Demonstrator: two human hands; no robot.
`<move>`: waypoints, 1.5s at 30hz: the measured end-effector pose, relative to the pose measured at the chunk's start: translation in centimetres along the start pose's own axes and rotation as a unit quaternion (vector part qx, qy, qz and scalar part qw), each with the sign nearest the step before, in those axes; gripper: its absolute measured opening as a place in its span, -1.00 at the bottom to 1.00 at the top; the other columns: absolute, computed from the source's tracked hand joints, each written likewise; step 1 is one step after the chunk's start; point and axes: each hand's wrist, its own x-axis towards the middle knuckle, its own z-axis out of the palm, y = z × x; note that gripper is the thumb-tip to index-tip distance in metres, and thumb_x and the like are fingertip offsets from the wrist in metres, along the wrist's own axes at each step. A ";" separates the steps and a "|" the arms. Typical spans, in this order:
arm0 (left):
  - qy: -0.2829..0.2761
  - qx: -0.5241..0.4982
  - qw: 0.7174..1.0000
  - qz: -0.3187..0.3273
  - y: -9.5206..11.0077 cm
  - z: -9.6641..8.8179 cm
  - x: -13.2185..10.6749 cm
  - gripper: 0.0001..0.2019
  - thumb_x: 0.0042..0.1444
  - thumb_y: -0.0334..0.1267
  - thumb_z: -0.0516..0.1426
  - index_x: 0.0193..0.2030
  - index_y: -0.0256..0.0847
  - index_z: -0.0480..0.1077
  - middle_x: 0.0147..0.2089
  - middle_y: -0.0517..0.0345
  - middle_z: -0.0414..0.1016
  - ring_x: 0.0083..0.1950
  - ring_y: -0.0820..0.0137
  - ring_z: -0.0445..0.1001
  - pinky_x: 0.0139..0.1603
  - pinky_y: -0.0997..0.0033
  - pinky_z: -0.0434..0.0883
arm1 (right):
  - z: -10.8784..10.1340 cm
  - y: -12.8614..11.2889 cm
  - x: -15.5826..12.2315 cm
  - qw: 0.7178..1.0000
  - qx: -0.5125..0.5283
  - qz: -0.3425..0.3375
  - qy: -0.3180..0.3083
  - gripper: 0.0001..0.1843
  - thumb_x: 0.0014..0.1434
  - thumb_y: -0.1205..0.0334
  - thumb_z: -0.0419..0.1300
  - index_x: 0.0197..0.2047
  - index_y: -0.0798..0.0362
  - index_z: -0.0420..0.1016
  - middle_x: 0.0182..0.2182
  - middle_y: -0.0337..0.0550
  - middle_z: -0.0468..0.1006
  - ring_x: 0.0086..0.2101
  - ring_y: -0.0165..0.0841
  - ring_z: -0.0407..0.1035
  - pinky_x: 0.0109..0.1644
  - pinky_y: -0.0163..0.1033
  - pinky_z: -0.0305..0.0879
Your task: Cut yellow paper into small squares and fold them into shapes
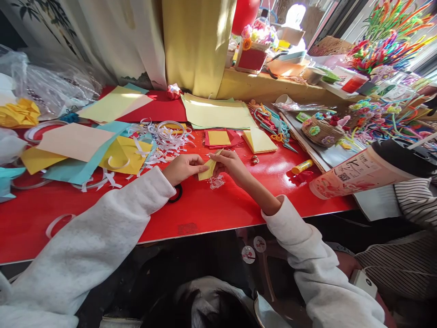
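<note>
A small folded piece of yellow paper (206, 172) is held between my two hands, just above the red table (218, 207). My left hand (186, 167) pinches its left side between thumb and fingers. On the other side, my right hand (230, 165) grips the upper right part, its fingers covering some of the folds. Below the hands lies a little heap of clear, shiny bits (216, 182). A black ring (176, 193), perhaps a tape roll, sits partly behind my left wrist. Beyond the hands rests a stack of square yellow paper (219, 137) on red sheets.
Coloured sheets (75, 141) and white paper strips (170, 148) cover the left side. Scissors (278, 125), a yellow glue stick (302, 167) and a tilted drink cup (362, 171) are at right. A person's striped sleeve (414, 200) shows beyond the cup.
</note>
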 end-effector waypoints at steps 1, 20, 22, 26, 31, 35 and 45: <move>-0.002 -0.008 1.000 -0.003 0.0 0.0 0.0 -0.68 -0.23 -0.06 0.30 -0.52 -0.28 0.36 -0.55 0.21 0.39 -0.51 0.47 0.36 -0.47 0.46 0.33 | 0.0 0.0 0.0 1.000 -0.006 -0.001 0.002 -0.64 -0.02 -0.01 0.27 -0.48 0.13 0.33 -0.63 -0.22 0.46 -0.63 -0.47 0.36 -0.54 -0.38 0.33; 0.138 0.001 0.990 0.031 -0.2 -0.7 0.2 -0.70 -0.10 -0.04 0.22 -0.38 -0.27 0.42 -0.46 0.20 0.40 -0.52 0.51 0.35 -0.55 0.51 0.36 | -1.2 0.2 0.5 0.998 -0.047 -0.022 0.038 -0.70 -0.03 0.06 0.29 -0.48 0.16 0.43 -0.54 -0.22 0.48 -0.56 -0.55 0.35 -0.45 -0.44 0.32; 0.170 -0.016 0.985 0.033 -0.1 -0.7 0.1 -0.71 -0.11 -0.06 0.23 -0.36 -0.27 0.42 -0.45 0.22 0.39 -0.58 0.56 0.32 -0.61 0.54 0.33 | -1.1 0.1 0.3 0.997 -0.075 -0.011 0.009 -0.69 -0.02 0.06 0.29 -0.50 0.17 0.41 -0.58 -0.23 0.47 -0.61 -0.57 0.32 -0.51 -0.45 0.28; 0.179 -0.010 0.983 0.024 0.0 -0.8 0.1 -0.74 -0.13 -0.11 0.26 -0.36 -0.25 0.44 -0.52 0.27 0.34 -0.65 0.62 0.23 -0.68 0.59 0.23 | -0.7 -0.1 -0.1 0.986 -0.107 0.040 -0.118 -0.65 0.02 0.00 0.25 -0.43 0.17 0.43 -0.59 -0.19 0.50 -0.63 -0.50 0.37 -0.58 -0.43 0.27; 0.156 -0.085 0.984 0.016 0.3 -0.9 0.2 -0.65 -0.09 -0.04 0.24 -0.27 -0.29 0.40 -0.46 0.22 0.36 -0.59 0.59 0.30 -0.65 0.59 0.27 | -0.5 0.0 -0.2 0.986 -0.104 0.028 -0.124 -0.63 0.03 -0.02 0.23 -0.41 0.19 0.44 -0.63 -0.20 0.50 -0.65 -0.49 0.38 -0.60 -0.43 0.27; 0.125 -0.152 0.980 0.029 0.7 -0.7 0.3 -0.50 -0.17 -0.07 0.30 -0.14 -0.27 0.28 -0.37 0.19 0.39 -0.47 0.50 0.42 -0.56 0.54 0.38 | -0.3 0.1 -0.1 0.996 -0.067 -0.012 -0.063 -0.66 0.05 0.01 0.22 -0.41 0.18 0.42 -0.61 -0.22 0.50 -0.66 -0.52 0.36 -0.57 -0.44 0.29; 0.108 -0.116 0.986 0.045 0.0 -0.4 0.4 -0.59 -0.24 -0.17 0.35 -0.33 -0.30 0.28 -0.51 0.26 0.41 -0.54 0.51 0.43 -0.50 0.50 0.44 | 0.4 0.3 -0.3 0.992 -0.066 0.001 -0.106 -0.64 0.02 0.01 0.25 -0.37 0.19 0.44 -0.45 -0.15 0.54 -0.46 -0.42 0.49 -0.33 -0.34 0.45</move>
